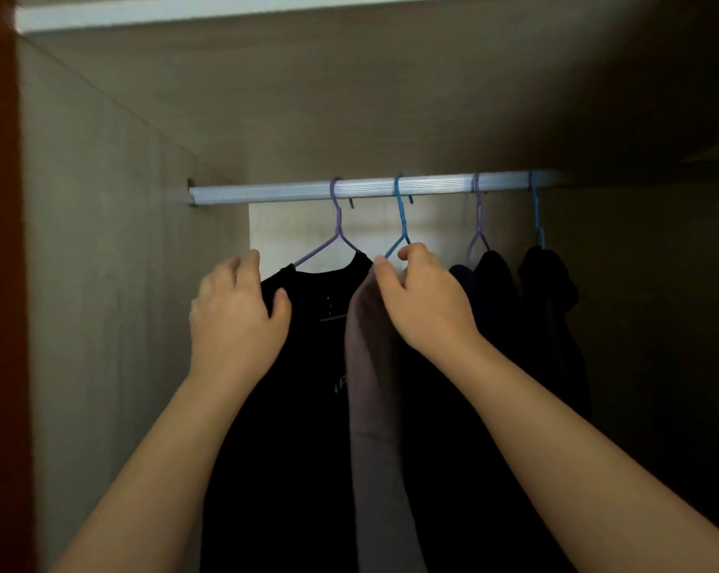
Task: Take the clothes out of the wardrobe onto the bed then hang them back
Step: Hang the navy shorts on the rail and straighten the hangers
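- Head view is looking into the wardrobe (101, 283), where the clothes are all hanging from the rail (349, 192); no bed is showing.
- Left hand (233, 320) is holding the left shoulder of the black T-shirt (308, 407), thumb lying on the front and fingers wrapping behind the edge.
- Right hand (424, 299) is pinching the blue hanger (401, 217) just below its neck, fingers curling tight, with the taupe garment (370, 407) hanging straight down beneath it.
- Two more dark garments (494, 291) are hanging further right, apart from both hands.
- Fabric is looking soft and limp, likely light; gripping cloth alone is risking it sliding off the thin wire shoulders.
- Hangers are looking slim and springy, so the purple hanger (336, 225) and the blue one are probably best taken at the neck under the hook, lifting up and toward the near side to clear the rail.
- Neighbouring garments are touching, so one may be dragging on the next.
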Motion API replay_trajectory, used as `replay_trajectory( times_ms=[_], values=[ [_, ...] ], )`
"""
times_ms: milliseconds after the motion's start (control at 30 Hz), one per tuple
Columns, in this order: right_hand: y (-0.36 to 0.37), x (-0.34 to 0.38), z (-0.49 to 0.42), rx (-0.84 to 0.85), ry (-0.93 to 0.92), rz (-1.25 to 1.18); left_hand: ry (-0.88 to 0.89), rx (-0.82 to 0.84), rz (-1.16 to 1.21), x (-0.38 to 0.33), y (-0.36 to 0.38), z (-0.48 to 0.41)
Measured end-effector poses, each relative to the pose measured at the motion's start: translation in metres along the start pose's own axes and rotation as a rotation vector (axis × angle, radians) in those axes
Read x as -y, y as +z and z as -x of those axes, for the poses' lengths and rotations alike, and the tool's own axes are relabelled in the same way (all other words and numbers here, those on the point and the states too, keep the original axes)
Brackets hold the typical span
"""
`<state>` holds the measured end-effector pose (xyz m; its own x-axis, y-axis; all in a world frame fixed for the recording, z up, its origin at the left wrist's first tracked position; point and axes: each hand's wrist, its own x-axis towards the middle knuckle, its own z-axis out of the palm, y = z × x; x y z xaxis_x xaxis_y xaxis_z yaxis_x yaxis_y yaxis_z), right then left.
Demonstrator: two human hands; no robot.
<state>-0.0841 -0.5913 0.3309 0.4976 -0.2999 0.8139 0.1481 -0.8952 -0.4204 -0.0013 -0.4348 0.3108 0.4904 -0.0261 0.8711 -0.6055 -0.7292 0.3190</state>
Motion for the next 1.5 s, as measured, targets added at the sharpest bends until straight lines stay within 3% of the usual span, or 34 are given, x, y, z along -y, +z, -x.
replay_trajectory(
  times_ms=[100,267,467,667,900,1000,1100,1167,1233,1300,1400,1500],
  values=[
    [0.006,0.014,-0.007,0.132,0.136,-0.024,-0.167,0.284,-0.019,0.002,-0.002,-0.014],
    [0.012,0.022,-0.018,0.307,0.291,-0.139,-0.126,0.294,0.243,0.007,-0.006,-0.025],
    [0.012,0.015,-0.017,0.179,0.342,-0.322,-0.218,0.450,0.639,-0.015,0.001,-0.018],
    [0.021,0.013,-0.015,0.076,0.351,-0.552,-0.125,0.319,0.594,-0.016,0.019,-0.013],
    [0.028,0.013,-0.013,0.122,0.327,-0.596,-0.066,0.263,0.412,-0.001,0.019,-0.015],
    [0.029,0.012,-0.013,0.168,0.321,-0.523,-0.035,0.277,0.312,0.003,0.017,-0.015],
    [0.021,0.009,-0.015,0.186,0.237,-0.282,-0.025,0.281,0.233,0.002,0.009,-0.015],
    [0.005,0.008,-0.014,0.059,0.126,-0.064,-0.009,0.201,0.210,-0.005,-0.002,-0.010],
    [-0.012,0.007,-0.011,-0.177,0.016,0.155,0.092,0.014,0.192,-0.016,-0.012,-0.004],
    [-0.026,0.003,-0.013,-0.269,0.044,0.371,0.212,-0.056,0.254,-0.034,-0.020,0.002],
    [-0.035,-0.006,-0.022,-0.018,0.392,0.451,0.294,0.111,0.294,-0.064,-0.016,0.011],
    [-0.037,-0.017,-0.023,0.151,0.435,0.319,0.389,0.226,0.147,-0.083,0.008,0.019]
  ],
)
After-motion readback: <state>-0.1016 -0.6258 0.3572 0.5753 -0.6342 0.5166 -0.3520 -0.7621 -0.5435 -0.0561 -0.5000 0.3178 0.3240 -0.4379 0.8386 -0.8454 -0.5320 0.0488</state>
